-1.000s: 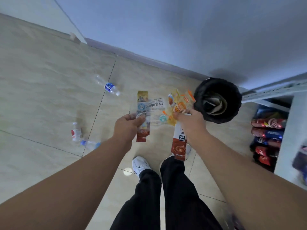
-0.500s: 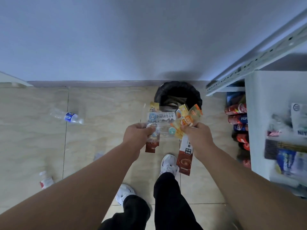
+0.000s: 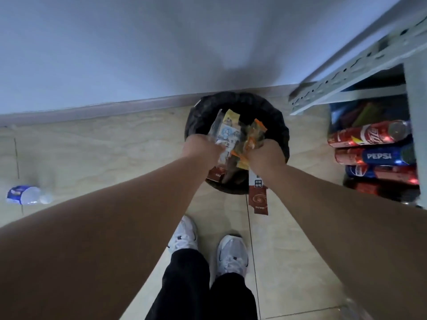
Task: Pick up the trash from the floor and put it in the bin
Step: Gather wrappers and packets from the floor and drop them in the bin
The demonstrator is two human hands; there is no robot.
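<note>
A round bin [image 3: 279,125] lined with a black bag stands on the floor against the wall. Both my hands are over its opening. My left hand [image 3: 201,150] grips a bunch of snack wrappers [image 3: 227,132], white, blue and yellow, with a brown one hanging below. My right hand [image 3: 265,155] grips orange and yellow wrappers [image 3: 253,137] and a long brown-and-white sachet [image 3: 258,197] that dangles past the bin's near rim. An empty plastic bottle [image 3: 27,195] with a blue label lies on the tiles at the far left.
A grey metal shelf [image 3: 360,65] stands to the right, with Coca-Cola and Pepsi bottles [image 3: 374,155] stacked low beside the bin. The wall and skirting run behind the bin. My white shoes [image 3: 208,245] stand on the beige tiles just before it.
I have stepped up to the bin and both hands have carried the wrappers forward, from in front of the bin to over its opening. The view has tilted down.
</note>
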